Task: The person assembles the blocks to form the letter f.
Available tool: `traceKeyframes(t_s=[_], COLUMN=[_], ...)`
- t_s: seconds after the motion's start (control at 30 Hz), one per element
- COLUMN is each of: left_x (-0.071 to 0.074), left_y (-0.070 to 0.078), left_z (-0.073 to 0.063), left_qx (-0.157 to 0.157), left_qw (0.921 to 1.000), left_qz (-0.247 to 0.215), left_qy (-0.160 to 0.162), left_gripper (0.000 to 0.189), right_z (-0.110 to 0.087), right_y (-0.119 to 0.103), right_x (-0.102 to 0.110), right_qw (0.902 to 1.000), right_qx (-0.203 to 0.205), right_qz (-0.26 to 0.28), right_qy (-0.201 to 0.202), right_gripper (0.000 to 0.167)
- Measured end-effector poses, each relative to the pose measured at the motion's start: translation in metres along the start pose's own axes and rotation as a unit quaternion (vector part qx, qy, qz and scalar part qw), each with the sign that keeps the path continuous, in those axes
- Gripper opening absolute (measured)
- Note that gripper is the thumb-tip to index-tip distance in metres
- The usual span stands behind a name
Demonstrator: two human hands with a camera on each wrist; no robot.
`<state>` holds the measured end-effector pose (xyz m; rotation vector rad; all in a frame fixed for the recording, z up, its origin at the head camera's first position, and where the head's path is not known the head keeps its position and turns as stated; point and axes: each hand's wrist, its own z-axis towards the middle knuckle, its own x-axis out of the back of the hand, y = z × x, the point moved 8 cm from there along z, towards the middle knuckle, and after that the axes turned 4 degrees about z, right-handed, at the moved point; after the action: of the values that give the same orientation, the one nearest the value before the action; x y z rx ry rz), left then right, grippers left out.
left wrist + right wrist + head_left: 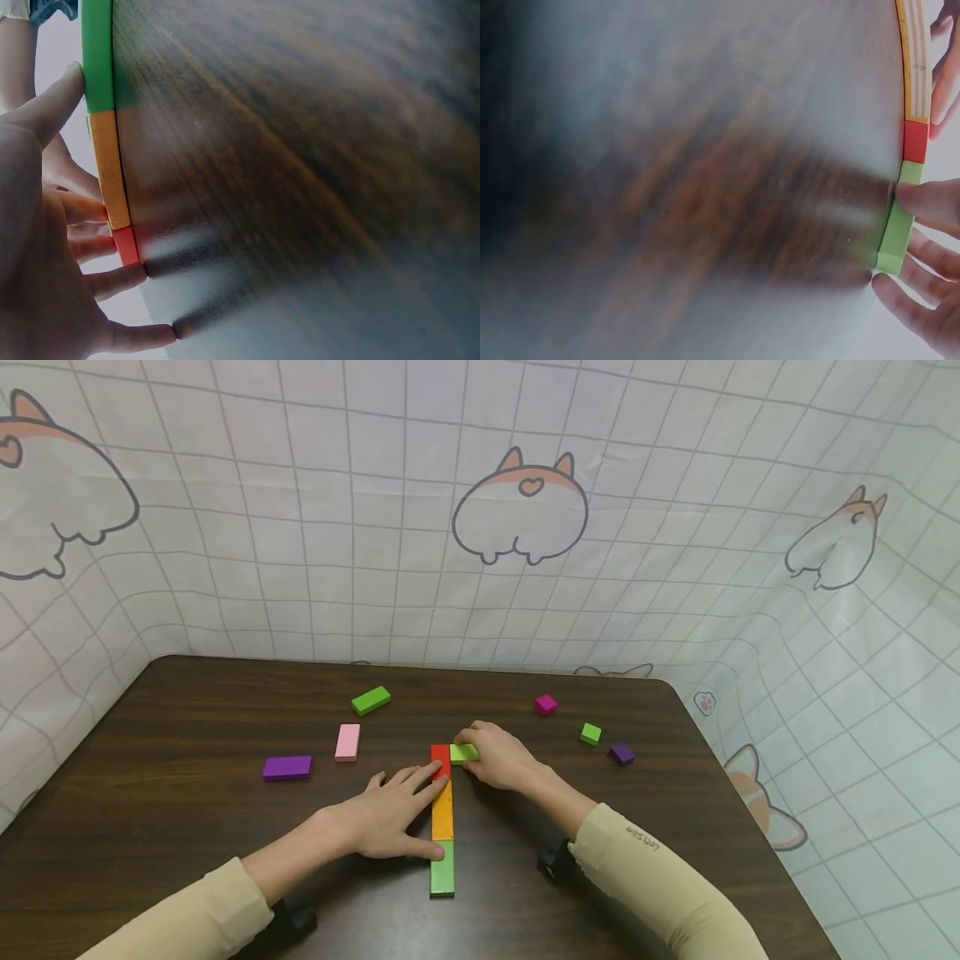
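Note:
A green block (pixel 442 878), an orange block (pixel 442 814) and a red block (pixel 439 752) lie end to end in a straight column on the table. My left hand (pixel 382 818) spreads over it from the left, with two fingertips on the red block and the thumb on the green one. At the column's far end, a light green block (pixel 462 753) sticks out to the right, its end against the red block. My right hand (pixel 501 758) pinches this light green block between thumb and fingers. The right wrist view shows the thumb on the light green block's (pixel 894 240) near side.
Farther left lie a purple block (pixel 288 768), a pink block (pixel 347 742) and another green block (pixel 371 700). On the right are small magenta (pixel 546 704), green (pixel 590 733) and dark purple (pixel 622 754) cubes. A gridded white curtain (pixel 337 527) hangs behind the dark wooden table (pixel 150 827).

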<state>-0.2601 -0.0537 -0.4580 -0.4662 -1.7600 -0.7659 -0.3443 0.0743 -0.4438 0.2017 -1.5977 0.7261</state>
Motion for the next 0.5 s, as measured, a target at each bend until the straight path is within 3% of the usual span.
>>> traceKeyframes(t_s=[0.5], left_x=[0.0017], left_y=[0.0004], left_z=[-0.0006], left_qx=[0.006], left_qw=[1.0000], left_qz=[0.002], left_qy=[-0.003], left_gripper=[0.103], right_z=[0.0007], right_y=[-0.0002], right_x=[0.0006], right_qw=[1.0000], right_qx=[0.001], right_qz=[0.007], right_qy=[-0.007], right_gripper=[0.036])
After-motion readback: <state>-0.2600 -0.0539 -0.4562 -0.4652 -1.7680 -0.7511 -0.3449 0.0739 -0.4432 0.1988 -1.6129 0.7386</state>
